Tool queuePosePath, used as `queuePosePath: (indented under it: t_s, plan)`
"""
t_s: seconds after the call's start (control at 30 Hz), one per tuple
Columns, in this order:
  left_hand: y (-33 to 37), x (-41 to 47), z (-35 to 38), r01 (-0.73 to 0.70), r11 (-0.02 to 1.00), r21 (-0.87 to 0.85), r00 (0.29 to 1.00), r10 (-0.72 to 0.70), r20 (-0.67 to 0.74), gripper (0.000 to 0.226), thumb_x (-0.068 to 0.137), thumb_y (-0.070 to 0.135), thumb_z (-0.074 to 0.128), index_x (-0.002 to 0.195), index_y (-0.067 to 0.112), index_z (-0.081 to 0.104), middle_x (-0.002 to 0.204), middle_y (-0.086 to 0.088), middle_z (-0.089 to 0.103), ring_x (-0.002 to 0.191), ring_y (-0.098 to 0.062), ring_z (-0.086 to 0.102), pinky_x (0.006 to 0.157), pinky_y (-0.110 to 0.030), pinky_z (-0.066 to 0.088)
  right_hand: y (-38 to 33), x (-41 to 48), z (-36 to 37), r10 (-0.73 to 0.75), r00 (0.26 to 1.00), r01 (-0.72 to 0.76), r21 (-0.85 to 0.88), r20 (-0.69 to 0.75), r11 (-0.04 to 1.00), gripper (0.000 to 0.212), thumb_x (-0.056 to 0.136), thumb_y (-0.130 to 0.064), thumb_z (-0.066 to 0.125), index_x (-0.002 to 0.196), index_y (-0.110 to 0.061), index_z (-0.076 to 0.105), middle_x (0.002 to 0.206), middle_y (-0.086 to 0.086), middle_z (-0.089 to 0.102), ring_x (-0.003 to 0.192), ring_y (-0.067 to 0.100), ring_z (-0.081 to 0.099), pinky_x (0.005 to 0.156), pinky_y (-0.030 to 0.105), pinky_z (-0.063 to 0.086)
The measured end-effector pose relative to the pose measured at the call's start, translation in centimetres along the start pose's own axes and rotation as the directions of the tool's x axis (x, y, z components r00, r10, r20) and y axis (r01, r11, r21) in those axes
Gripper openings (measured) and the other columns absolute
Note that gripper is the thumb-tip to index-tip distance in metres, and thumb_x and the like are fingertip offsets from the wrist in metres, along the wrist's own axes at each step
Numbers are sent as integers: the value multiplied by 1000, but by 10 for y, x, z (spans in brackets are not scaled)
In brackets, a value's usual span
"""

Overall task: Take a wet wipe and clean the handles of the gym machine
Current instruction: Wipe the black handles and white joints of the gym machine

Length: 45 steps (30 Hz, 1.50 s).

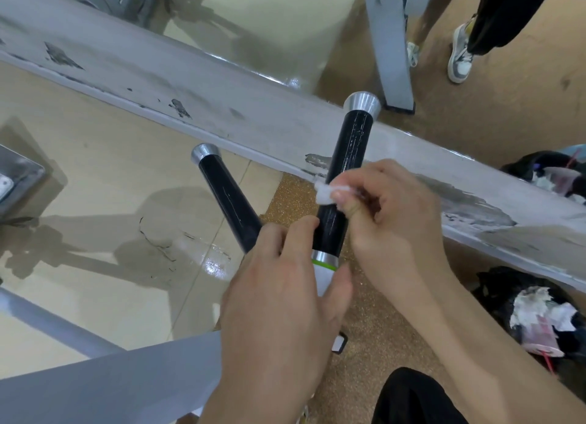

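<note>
Two black handles with silver end caps stick up from the gym machine. The right handle has a silver and green ring near its base. My right hand pinches a small white wet wipe against the middle of this handle. My left hand wraps around the handle's white base, just below the ring. The left handle stands free beside them, untouched.
A wide grey machine beam with chipped paint crosses behind the handles. Black rubbish bags with crumpled paper lie at the right. Another person's legs and sneakers stand at the top right. A grey frame bar runs along the bottom left.
</note>
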<state>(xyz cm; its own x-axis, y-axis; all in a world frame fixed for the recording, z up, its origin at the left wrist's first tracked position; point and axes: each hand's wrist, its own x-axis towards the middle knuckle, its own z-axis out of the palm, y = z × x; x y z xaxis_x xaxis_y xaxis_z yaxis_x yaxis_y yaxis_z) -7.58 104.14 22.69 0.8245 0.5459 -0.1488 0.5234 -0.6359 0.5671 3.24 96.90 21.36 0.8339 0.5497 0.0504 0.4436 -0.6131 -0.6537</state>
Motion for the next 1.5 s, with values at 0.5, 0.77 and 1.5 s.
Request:
queuePosePath:
  t_s: [0.5,0.77,1.5]
  plan:
    - [17,12,15,-11,1000,-19,988,8,-151,33,78,32,57,112,29,58,83,8,44,71,-13,48,52,-25,36,8,18,-2,95,995,-92,139,-10,986,12,85,-10,63,82,-20,70,81,-10,58,74,-6,51,70,5,36]
    - [15,10,13,-26,999,-42,977,16,-212,34,88,31,46,113,24,68,76,8,48,59,-13,45,51,-24,32,10,21,-11,160,981,-186,305,109,934,15,85,-12,64,78,-23,70,75,-13,62,66,-2,54,64,13,43]
    - [7,36,-9,-134,991,-20,989,132,-68,8,78,32,69,85,31,72,63,12,57,52,-8,52,48,-23,42,27,65,4,147,933,-88,188,-328,978,11,87,-14,61,91,-15,71,88,-7,53,73,-2,49,69,9,40]
